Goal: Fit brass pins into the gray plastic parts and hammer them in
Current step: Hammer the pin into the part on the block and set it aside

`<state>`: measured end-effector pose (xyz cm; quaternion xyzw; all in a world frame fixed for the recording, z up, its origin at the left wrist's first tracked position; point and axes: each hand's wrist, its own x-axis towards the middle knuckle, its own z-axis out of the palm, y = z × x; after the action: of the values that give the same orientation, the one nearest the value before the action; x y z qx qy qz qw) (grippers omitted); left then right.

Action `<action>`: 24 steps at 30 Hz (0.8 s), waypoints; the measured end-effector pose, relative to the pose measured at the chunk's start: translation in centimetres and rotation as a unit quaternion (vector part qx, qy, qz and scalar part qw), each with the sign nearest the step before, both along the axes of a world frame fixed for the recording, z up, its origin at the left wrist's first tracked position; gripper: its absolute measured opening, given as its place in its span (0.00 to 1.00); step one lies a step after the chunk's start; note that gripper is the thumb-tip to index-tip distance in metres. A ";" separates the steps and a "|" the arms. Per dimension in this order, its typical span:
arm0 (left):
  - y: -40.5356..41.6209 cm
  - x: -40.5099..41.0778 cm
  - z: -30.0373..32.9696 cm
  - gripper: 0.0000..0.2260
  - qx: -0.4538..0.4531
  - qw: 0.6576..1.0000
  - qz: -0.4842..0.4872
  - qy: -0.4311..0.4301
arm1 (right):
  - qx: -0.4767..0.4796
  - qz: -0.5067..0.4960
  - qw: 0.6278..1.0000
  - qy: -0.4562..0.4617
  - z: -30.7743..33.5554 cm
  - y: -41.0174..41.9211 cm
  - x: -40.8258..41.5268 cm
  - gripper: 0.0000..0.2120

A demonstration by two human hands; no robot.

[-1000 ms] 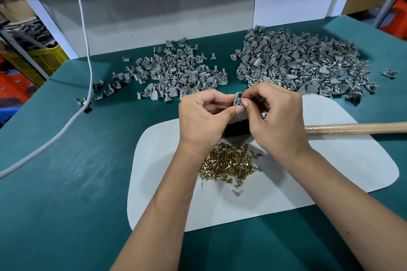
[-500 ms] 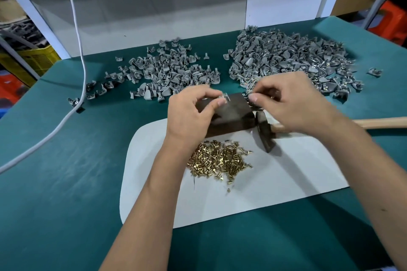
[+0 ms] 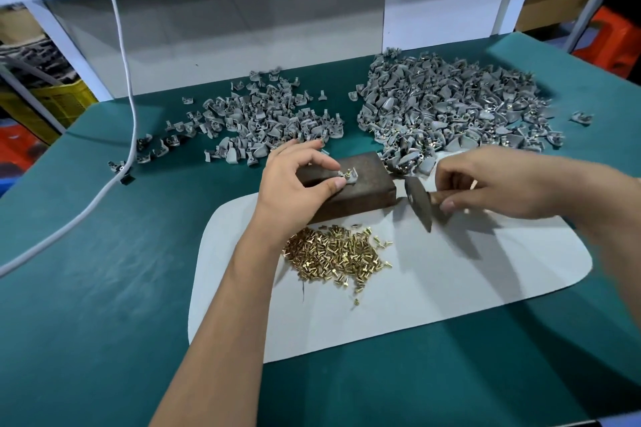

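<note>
Over block (image 3: 360, 191): L hand (image 3: 295, 184) pinching gray part (image 3: 348, 178), R hand (image 3: 499, 184) gripping hammer (image 3: 418, 201).

A matt teal cloth-like covering (image 3: 104, 288) lies over the bench, faint pale scuffs showing in its nap. On it sits a smooth, dull white mat (image 3: 451, 288) that looks like thin plastic or card. The loose brass pins (image 3: 333, 253) gleam bright yellow, polished metal catching the light. A dark metal block (image 3: 364, 194) shows a rough, rusty-brown, unpolished face. The gray plastic parts in the left heap (image 3: 263, 121) and the right heap (image 3: 451, 107) look moulded and matt, some with a soft sheen. The hammer head (image 3: 418, 201) is dull gray metal, its handle (image 3: 442, 198) brown wood. A smooth white cable (image 3: 121, 45) looks plastic-sheathed.
</note>
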<state>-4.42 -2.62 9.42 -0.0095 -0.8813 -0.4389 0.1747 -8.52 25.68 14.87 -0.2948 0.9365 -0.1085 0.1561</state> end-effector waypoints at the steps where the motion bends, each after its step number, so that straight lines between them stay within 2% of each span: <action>1: 0.0 0.0 -0.1 0.08 0.007 1.000 -0.004 0.004 | -0.035 -0.009 0.999 -0.017 0.6 0.1 0.0 0.05; 5: 0.4 -0.3 -0.3 0.05 0.015 1.000 -0.014 0.011 | -0.181 -0.034 0.983 0.010 1.7 -1.4 0.3 0.03; 7: 0.5 -0.4 -0.3 0.04 0.016 1.000 -0.009 0.002 | -0.202 -0.036 0.977 0.058 1.5 -3.2 0.9 0.04; 12: 0.5 -0.6 -0.4 0.04 0.025 1.000 -0.018 0.007 | -0.132 -0.017 0.984 0.120 1.6 -6.4 1.6 0.15; 15: 0.8 -0.6 -0.1 0.04 0.029 0.999 -0.015 0.006 | -0.131 -0.014 0.976 0.171 2.6 -6.7 1.1 0.12; 19: 0.7 -0.4 -0.2 0.03 0.038 0.999 -0.014 -0.001 | -0.179 -0.052 0.949 0.256 1.9 -7.3 1.1 0.10; 24: 0.9 -0.4 -0.1 0.03 0.049 0.999 -0.001 -0.011 | -0.061 -0.044 0.976 0.204 0.3 -8.2 1.6 0.10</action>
<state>-4.80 -1.74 9.30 0.0031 -0.8605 -0.4819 0.1650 -6.95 17.52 15.16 -0.2778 0.9524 -0.1098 -0.0613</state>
